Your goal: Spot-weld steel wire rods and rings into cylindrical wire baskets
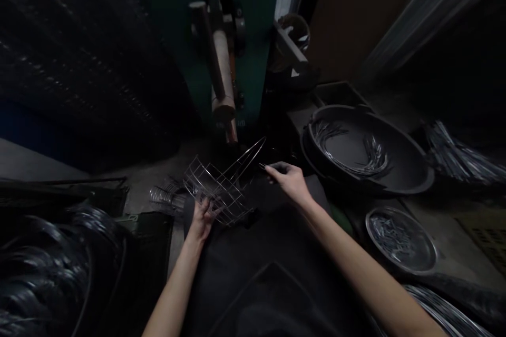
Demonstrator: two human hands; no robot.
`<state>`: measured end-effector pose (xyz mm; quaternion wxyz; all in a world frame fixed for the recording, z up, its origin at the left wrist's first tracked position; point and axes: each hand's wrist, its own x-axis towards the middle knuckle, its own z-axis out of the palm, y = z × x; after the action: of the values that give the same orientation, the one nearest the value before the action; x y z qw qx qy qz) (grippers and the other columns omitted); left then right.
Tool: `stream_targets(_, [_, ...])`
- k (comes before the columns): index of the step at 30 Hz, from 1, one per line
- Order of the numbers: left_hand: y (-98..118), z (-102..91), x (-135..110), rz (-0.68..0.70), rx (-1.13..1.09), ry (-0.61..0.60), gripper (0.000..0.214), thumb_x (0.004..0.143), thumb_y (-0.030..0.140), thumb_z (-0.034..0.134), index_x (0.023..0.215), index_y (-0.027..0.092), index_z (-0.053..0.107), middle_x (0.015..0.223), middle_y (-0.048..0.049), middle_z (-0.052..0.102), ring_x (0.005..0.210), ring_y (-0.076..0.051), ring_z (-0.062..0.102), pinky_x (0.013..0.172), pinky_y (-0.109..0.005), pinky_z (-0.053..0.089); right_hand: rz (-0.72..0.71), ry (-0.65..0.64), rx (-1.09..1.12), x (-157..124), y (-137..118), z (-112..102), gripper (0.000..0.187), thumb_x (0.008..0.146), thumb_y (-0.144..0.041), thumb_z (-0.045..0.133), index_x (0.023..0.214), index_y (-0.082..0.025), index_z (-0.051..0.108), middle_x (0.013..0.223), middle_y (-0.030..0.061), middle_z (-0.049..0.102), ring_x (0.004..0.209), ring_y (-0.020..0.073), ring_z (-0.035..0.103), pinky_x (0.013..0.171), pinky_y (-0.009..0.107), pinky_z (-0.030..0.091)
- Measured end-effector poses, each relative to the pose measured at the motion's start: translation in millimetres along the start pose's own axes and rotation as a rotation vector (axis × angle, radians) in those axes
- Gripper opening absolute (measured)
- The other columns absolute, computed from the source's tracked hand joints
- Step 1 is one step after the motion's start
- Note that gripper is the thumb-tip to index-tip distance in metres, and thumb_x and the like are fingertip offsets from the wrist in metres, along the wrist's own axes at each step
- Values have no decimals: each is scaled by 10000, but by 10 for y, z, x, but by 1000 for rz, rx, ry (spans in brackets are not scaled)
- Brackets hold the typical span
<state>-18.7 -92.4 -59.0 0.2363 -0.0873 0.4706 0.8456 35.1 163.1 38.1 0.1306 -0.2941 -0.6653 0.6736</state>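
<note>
My left hand (203,218) is closed round the near left side of a small wire basket (221,185). The basket is tilted, and a long narrow wire loop (253,151) sticks up from it to the right. Right of the basket, my right hand (290,180) pinches a short thin metal piece (262,166), too small and dark to make out fully. That piece is near the loop; I cannot tell whether they touch. Just beyond the basket, a machine's copper-coloured rod (231,132) points down from a thick cylindrical arm (222,71).
At right, a wide dark pan (411,176) holds curved wires. Below it a round metal dish (429,260) contains small metal pieces. Wire bundles (460,155) lie far right. Stacked wire hoops (47,268) fill the lower left, and bent wires (166,195) lie behind my left hand.
</note>
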Motion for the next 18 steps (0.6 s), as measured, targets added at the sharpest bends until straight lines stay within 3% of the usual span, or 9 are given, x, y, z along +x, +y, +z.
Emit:
stream_targets(3, [59, -23, -28, -1, -34, -1, 681, 624, 435, 824, 1224, 351, 513, 969, 20, 621, 921, -180, 611, 936, -531, 474, 55, -33, 209, 154, -95, 325, 343, 539, -433, 816, 674, -149, 679, 573, 0, 615, 518, 98, 540, 487, 218, 433])
stream_targets(6, [129, -58, -36, 0, -51, 3, 693, 620, 417, 833, 1225, 344, 505, 936, 35, 626, 873, -159, 617, 935, -521, 485, 105, -82, 370, 196, -133, 486, 351, 488, -389, 865, 673, -148, 689, 633, 6, 640, 559, 83, 563, 465, 178, 418])
stream_targets(13, [187, -107, -24, -39, -82, 47, 604, 634, 373, 828, 1143, 273, 518, 879, 34, 622, 780, -135, 617, 890, -509, 526, 273, -77, 546, 120, -253, 661, 285, 488, -239, 877, 684, -146, 693, 632, -14, 621, 558, 59, 562, 441, 136, 411])
stream_targets(18, [226, -36, -77, -70, -82, 87, 575, 593, 383, 851, 1056, 242, 540, 857, 31, 610, 766, -136, 612, 859, -493, 548, 268, -28, 548, 75, -291, 697, 301, 482, -224, 887, 686, -146, 678, 616, -17, 605, 541, 55, 538, 431, 134, 414])
